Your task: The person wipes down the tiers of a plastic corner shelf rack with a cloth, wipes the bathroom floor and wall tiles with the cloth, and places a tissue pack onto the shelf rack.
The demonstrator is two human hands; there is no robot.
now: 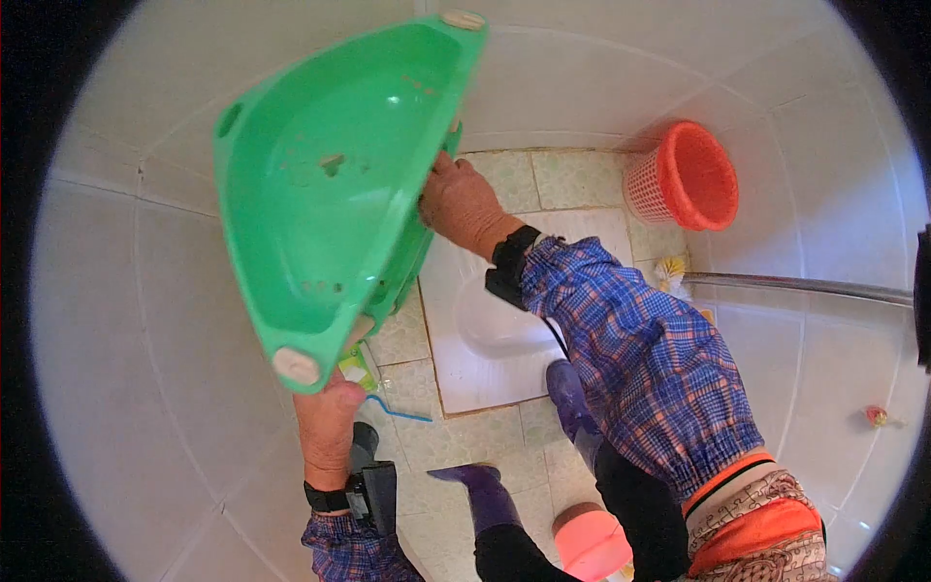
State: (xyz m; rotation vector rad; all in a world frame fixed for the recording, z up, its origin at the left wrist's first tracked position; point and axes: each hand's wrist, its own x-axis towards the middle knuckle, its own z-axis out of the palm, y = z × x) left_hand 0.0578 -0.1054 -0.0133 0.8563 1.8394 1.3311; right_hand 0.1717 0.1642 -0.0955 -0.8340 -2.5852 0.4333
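A green plastic corner shelf (320, 175) fills the upper left of the head view, tilted, with a second green tier partly showing under its right edge. Pale round caps sit at its corners, and dark marks dot the tray. My right hand (464, 206) grips the shelf's right side, its fingertips partly hidden between the tiers. Below the near corner, my left hand (330, 415) is closed around the shelf's lower part; the shelf covers most of its fingers. Each wrist wears a black strap with a device.
A white squat toilet (504, 320) is set in the tiled floor. A red basket (679, 179) stands in the far right corner, near a yellow-white brush (669, 272). A metal pole (805, 283) crosses the right side. A pink container (592, 543) stands by my boots.
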